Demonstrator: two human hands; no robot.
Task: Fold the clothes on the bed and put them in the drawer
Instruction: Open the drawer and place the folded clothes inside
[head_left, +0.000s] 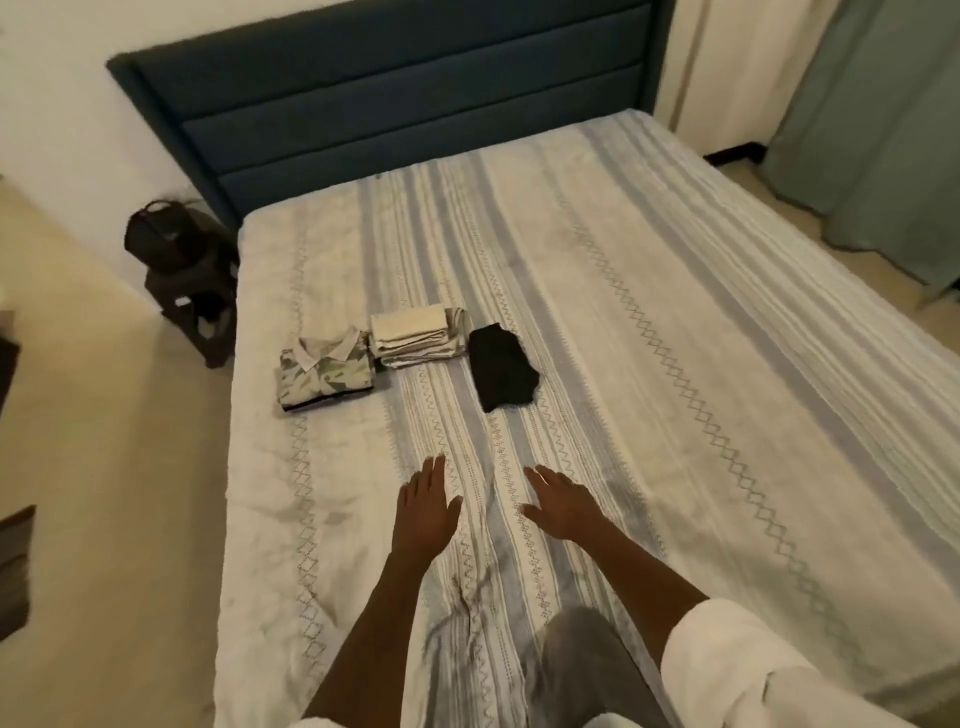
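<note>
Fingers (431, 470) straight on both hands, holding nothing. Left hand (423, 506) and right hand (563, 501): palms down, side by side, low over the bed (675, 322), short of the clothes. Folded, in a row ahead: shirt (327, 371), pale stack (415, 335), black garment (503, 366). Folding looks done; stowing remains. Drawer: not in view.

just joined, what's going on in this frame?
A person leans over the bed with both hands out, palms down, fingers straight and holding nothing: left hand, right hand. Three folded items sit in a row further up the bed: a patterned collared shirt, a cream stack and a black garment. Neither hand touches them, and no drawer is in view.
</note>
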